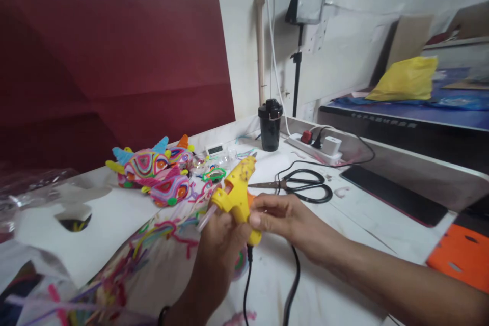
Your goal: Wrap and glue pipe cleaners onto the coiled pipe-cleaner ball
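Yellow plastic hot glue gun (239,191), nozzle tilted up and away, clear glue stick poking out its back, sits mid-frame over the white tabletop (367,224) — both hands on it. Left hand (217,244) wraps the grip from below; right hand (284,219) pinches its body, thumb and fingers closed. Black cord (292,275) hangs down. Fuzzy multicoloured pipe-cleaner figures (153,173) left, black-handled scissors (301,184) just beyond — bare table right of them.
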